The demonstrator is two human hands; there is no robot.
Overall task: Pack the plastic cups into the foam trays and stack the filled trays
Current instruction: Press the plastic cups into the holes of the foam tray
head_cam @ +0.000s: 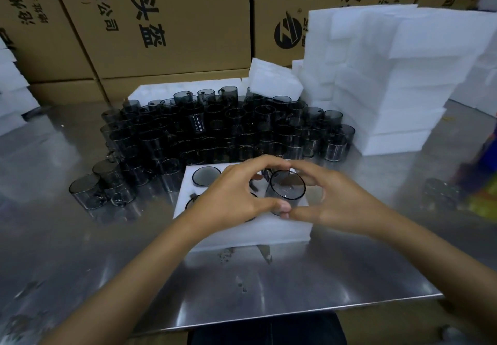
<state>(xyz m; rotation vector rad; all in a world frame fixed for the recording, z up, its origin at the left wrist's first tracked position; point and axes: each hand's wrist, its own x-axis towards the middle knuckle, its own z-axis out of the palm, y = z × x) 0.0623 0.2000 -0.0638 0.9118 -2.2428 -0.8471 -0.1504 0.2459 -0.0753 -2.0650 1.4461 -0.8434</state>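
Cup going into foam tray at frame centre.
Both hands, left hand and right hand, pinch its smooth sides; likely light, thin, slippery, so hold the wall just under the rim.

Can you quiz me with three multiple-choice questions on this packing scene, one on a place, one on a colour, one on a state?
1. Where does the tall stack of foam trays stand?
A. right of the loose cups
B. left of them
C. on the floor

2. What colour are the plastic cups?
A. red
B. smoky grey
C. white

3. What is the state of the cup between the left hand and right hand?
A. lying on the metal table
B. crushed
C. held over the front foam tray

Answers: 1 A, it rises at the right. 2 B, tinted see-through. 3 C, both hands' fingers circle it.
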